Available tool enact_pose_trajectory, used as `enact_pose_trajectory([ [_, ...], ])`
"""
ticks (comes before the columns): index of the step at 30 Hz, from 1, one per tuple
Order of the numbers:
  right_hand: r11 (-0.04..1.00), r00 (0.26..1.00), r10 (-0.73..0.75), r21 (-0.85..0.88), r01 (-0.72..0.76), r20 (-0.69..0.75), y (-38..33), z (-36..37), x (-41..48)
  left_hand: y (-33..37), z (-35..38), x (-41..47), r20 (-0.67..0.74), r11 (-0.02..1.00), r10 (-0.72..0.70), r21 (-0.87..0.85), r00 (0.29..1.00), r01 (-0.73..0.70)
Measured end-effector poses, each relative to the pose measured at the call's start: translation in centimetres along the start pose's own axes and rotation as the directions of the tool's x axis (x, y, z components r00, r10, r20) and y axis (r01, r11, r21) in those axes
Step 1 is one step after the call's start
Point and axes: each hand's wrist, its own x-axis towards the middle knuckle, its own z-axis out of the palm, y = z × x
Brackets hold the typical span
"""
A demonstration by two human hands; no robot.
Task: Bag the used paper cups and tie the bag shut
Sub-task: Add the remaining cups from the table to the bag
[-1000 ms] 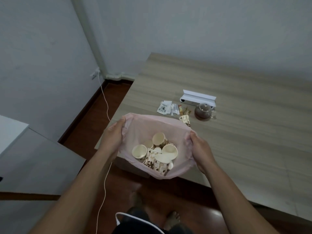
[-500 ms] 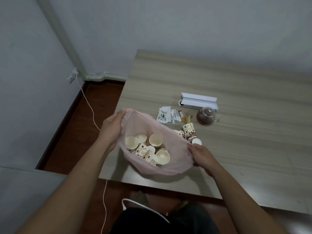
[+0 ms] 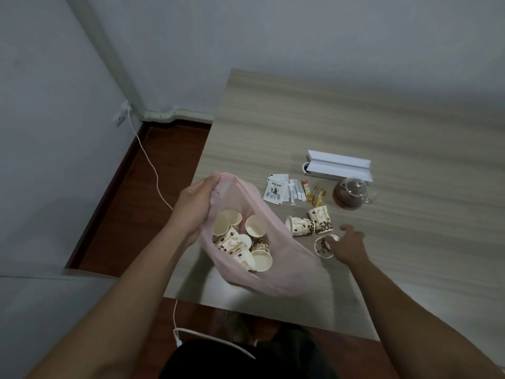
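Observation:
A thin pink plastic bag (image 3: 284, 272) rests on the near left corner of the wooden table (image 3: 410, 255), its mouth open and several brown-patterned paper cups (image 3: 254, 242) inside. My left hand (image 3: 194, 212) grips the bag's left rim and holds it up. My right hand (image 3: 348, 246) is off the bag, fingers spread, its thumb touching a cup (image 3: 321, 248) lying on the table. Two more cups sit just beyond: one on its side (image 3: 299, 229), one tilted (image 3: 321, 218).
Behind the cups lie tea sachets (image 3: 276, 188), stick packets (image 3: 297, 191), a glass teapot of dark tea (image 3: 352, 192) and a long white box (image 3: 338, 166). A white cable (image 3: 153, 165) runs from a wall socket across the red-brown floor left of the table.
The bag moved from beside the table edge onto the tabletop. My right hand let go of the bag's right rim and reached right to a loose cup; that side of the bag has sagged.

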Motion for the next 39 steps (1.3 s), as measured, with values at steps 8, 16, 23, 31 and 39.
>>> enact_pose_trajectory([
  [8,0.991,1.0,0.009,-0.131,-0.008,0.008,3.2,3.0,2.1,-0.2,1.0,-0.4,0.036,0.999,0.015,0.041,0.999,-0.016],
  [16,0.993,0.985,-0.108,-0.057,0.102,-0.131,0.6,-3.5,-1.3,-0.5,2.2,-0.8,0.152,0.999,-0.004,0.052,0.988,-0.004],
  [23,0.606,0.912,-0.296,0.793,-0.051,0.284,-5.8,-9.3,-8.3,-0.3,3.7,-1.9,0.124,0.995,0.005,0.098,0.992,-0.017],
  [31,0.758,0.585,-0.277,0.548,-0.355,0.762,-9.9,1.1,-11.4,-0.1,4.0,-3.2,0.231,0.994,-0.046,0.105,0.972,0.022],
  [39,0.932,0.774,-0.24,0.361,0.016,0.586,-12.9,7.4,-13.5,0.0,4.1,-4.2,0.265,0.992,-0.055,0.127,0.963,0.022],
])
